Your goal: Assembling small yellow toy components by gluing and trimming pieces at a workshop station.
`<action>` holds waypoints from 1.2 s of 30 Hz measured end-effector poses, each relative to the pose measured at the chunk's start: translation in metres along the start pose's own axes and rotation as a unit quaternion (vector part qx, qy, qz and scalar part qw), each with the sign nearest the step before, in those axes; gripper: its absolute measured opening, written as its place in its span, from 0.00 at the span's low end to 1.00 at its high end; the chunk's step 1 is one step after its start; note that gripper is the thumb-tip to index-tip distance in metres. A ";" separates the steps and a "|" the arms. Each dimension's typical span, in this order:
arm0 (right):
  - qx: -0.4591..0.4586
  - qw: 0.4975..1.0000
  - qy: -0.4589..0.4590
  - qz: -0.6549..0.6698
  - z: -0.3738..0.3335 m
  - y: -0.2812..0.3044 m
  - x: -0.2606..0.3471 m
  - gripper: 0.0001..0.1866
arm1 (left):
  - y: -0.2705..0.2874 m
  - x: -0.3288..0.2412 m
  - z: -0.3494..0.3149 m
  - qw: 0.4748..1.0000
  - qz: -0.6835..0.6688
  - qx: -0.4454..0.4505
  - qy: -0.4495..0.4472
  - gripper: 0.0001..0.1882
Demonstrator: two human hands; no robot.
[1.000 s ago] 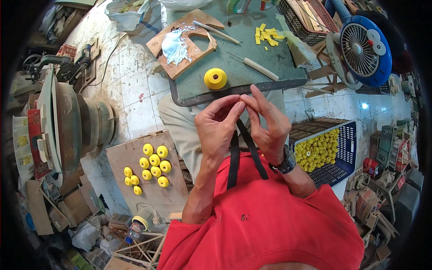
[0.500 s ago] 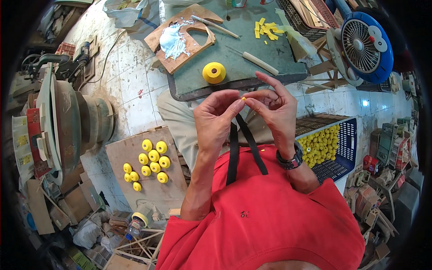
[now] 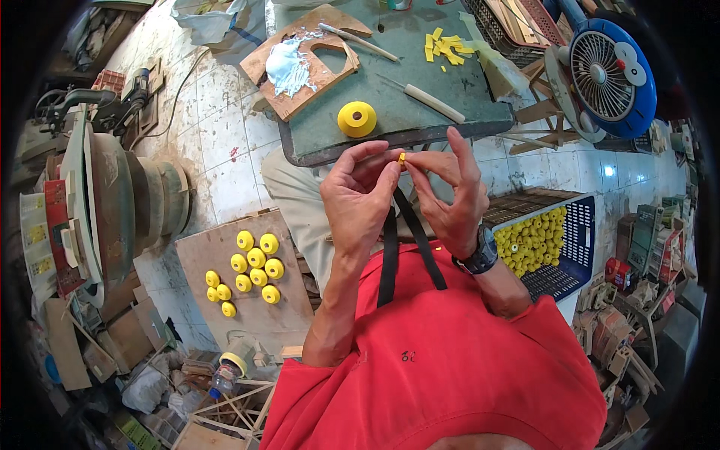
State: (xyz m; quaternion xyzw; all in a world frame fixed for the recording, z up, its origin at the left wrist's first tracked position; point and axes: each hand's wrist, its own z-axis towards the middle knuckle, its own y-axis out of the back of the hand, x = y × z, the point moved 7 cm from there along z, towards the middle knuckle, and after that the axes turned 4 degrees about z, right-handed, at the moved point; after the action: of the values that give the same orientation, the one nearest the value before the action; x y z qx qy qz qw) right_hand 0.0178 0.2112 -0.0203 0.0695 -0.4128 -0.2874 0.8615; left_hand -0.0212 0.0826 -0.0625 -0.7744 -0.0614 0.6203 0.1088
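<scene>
Watching remotely, I see my left hand (image 3: 355, 206) and right hand (image 3: 452, 206) meet just off the near edge of the table (image 3: 319, 146), thumbs and forefingers pinched almost together on a tiny yellow piece (image 3: 402, 158), probably because so small a thing needs a fingertip hold. On the table's near part stand the cone (image 3: 356, 119), hole upward, and the awl (image 3: 433, 103), likely for easy reach; the paste (image 3: 289, 69) lies at its left on a board (image 3: 336, 73), strips (image 3: 448, 48) at its right, perhaps to stay dry. The piece sits between both hands' tips, clear of the palms.
</scene>
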 end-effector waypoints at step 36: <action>-0.021 0.904 -0.289 0.313 -0.002 -0.011 -0.052 0.29 | 0.029 -0.026 0.038 0.872 0.419 -0.111 -0.227 0.30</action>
State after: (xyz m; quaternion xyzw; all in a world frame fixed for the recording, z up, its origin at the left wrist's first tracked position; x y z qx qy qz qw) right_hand -0.0112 0.2309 -0.0602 -0.1676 -0.6383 -0.0190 0.7511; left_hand -0.0650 0.0522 -0.0528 -0.5725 0.1767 0.7555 -0.2649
